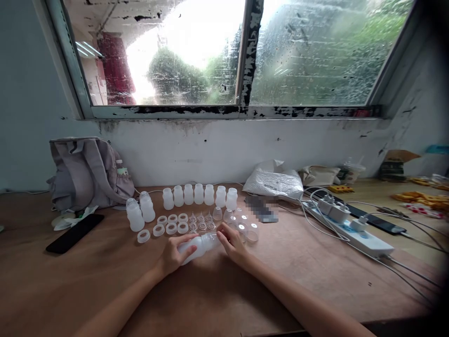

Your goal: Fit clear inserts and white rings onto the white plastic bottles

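Observation:
A translucent white bottle lies tilted between my hands above the brown table. My left hand is wrapped round its body. At its clear top end, the fingers of my right hand are pressed together on it. Behind are white rings, clear nipples and clear domed caps. A row of white bottles stands farther back, and two more bottles stand at the left.
A grey backpack and a black phone are on the left. Silver packaging lies at the back. On the right, a white power strip with plugs and cables crosses the table.

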A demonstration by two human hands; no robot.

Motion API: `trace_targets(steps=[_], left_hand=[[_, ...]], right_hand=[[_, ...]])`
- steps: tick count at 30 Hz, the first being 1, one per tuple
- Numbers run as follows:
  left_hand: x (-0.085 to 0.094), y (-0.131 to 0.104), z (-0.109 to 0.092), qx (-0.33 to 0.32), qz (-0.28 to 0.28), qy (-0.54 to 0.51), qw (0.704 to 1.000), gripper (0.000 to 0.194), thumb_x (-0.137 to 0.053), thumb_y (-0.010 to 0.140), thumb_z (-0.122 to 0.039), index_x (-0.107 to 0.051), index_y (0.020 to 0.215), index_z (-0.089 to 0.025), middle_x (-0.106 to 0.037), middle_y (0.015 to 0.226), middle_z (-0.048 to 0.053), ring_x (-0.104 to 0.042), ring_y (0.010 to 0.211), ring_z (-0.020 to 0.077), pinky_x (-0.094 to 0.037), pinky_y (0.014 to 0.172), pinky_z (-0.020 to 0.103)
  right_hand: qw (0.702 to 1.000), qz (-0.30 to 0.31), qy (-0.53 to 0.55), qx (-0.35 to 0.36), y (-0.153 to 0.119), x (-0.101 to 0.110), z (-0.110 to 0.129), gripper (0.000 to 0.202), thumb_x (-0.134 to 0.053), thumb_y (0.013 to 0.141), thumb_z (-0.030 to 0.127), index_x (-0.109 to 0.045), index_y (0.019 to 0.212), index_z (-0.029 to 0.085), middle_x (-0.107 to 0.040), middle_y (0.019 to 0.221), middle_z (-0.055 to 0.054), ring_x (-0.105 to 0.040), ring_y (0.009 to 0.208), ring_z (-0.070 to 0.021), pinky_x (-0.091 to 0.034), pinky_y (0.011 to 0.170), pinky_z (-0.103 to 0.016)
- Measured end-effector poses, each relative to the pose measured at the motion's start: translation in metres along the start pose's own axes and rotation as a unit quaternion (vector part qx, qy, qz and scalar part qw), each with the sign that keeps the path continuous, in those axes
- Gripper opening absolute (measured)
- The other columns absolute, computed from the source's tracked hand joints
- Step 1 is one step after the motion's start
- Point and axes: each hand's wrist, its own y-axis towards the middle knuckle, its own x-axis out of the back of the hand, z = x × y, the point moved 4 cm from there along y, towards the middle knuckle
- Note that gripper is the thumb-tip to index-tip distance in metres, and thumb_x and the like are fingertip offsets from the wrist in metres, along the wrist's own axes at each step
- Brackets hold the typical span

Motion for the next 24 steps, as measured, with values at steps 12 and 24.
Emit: trace_targets(steps=[12, 24], left_hand=[[-0.015, -0.016, -0.002, -0.093, -0.021, 0.045, 0.994, 0.031, -0.04, 0.083, -0.021, -0.056, 0.109, -0.017, -0.063, 0.102, 0.006, -0.061, 0.088, 0.017, -0.048, 0.075, 0.024], [-0.02, -0.018, -0.005, -0.058, -0.047, 0.046, 0.996, 0.029, -0.04, 0.082, -0.021, -0.059, 0.103, -0.02, -0.065, 0.099, 0.003, -0.061, 0.087, 0.0172, -0.048, 0.077, 0.024]], right_hand=[[0.999, -0.029, -0.015, 0.008, -0.012, -0.015, 0.004, 0.029, -0.021, 0.087, 0.027, -0.042, 0.07, 0.018, -0.041, 0.055, 0.002, -0.04, 0.047, -0.0108, -0.029, 0.048, -0.023], [0.998, -0.049, 0.001, -0.037, -0.019, -0.018, 0.004, 0.028, -0.022, 0.087, 0.028, -0.039, 0.065, 0.02, -0.041, 0.055, 0.001, -0.04, 0.048, -0.0132, -0.029, 0.049, -0.026]])
